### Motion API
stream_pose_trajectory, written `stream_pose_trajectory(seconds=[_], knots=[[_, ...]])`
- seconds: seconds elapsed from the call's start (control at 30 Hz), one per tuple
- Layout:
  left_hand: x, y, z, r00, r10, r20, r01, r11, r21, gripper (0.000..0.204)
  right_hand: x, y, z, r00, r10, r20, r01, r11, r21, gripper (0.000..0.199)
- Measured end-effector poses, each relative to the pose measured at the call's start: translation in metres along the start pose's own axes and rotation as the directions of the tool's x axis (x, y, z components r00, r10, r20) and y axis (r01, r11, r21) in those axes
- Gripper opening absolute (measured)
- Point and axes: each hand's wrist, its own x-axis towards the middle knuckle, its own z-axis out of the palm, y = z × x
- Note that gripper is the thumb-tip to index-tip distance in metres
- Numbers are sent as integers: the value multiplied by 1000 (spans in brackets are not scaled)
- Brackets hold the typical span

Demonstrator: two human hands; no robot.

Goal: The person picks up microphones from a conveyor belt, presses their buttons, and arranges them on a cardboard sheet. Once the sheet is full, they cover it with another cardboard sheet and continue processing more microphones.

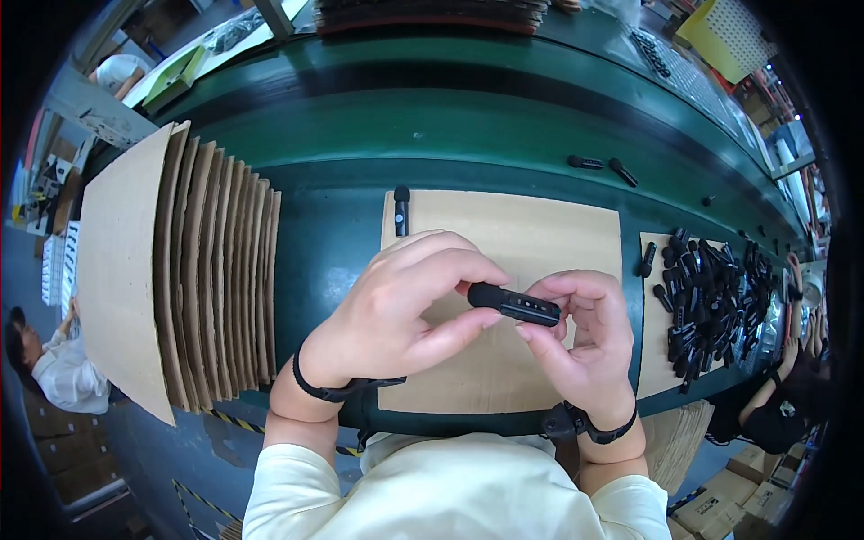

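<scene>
Between my two hands is a small black microphone (522, 307) with a rounded dark head and a row of small marks along its body, tilted slightly down to the right. My left hand (405, 306) pinches it near the rounded head with thumb and forefinger. At its other end, my right hand (585, 333) grips it between thumb and curled fingers. Below my hands a flat cardboard sheet (540, 229) lies on the green bench. One similar black microphone (401, 212) stands lengthwise at the sheet's far left corner.
A row of cardboard sheets (171, 279) stands on edge at the left. To the right, a heap of black microphones (711, 301) covers another cardboard sheet (661, 364). Two loose microphones (623, 172) lie on the green belt (504, 126) beyond. Other people are at both sides.
</scene>
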Motion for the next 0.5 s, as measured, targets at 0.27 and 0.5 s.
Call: stream_pose_trajectory(seconds=[0.27, 0.5], knots=[[0, 4, 6, 989, 132, -59, -134, 991, -24, 36, 7, -2, -5, 963, -269, -1, 269, 962, -38, 34], [2, 0, 10, 976, 201, -89, -203, 979, -14, 34, 11, -4, -4, 943, -332, 16, 333, 942, -48, 34]])
